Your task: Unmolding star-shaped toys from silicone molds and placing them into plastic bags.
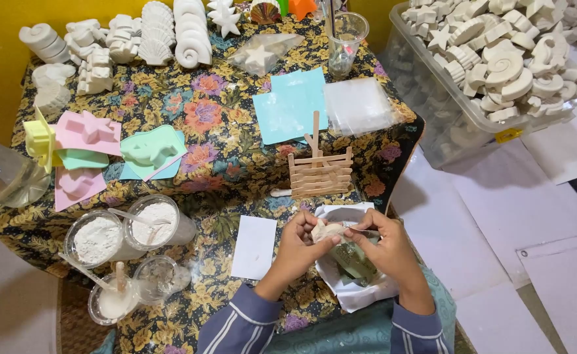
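Pinching a small pale plaster piece between both sets of fingertips, my left hand and right hand grip it over a white paper. Left of my fingers stand clear cups of white powder. Beyond them, a little wooden easel rests on the floral tablecloth. Far right, a clear bin holds chalky shell shapes.

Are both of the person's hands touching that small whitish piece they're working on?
Touching. The head view shows the left hand and right hand both pinching the whitish piece between fingertips.
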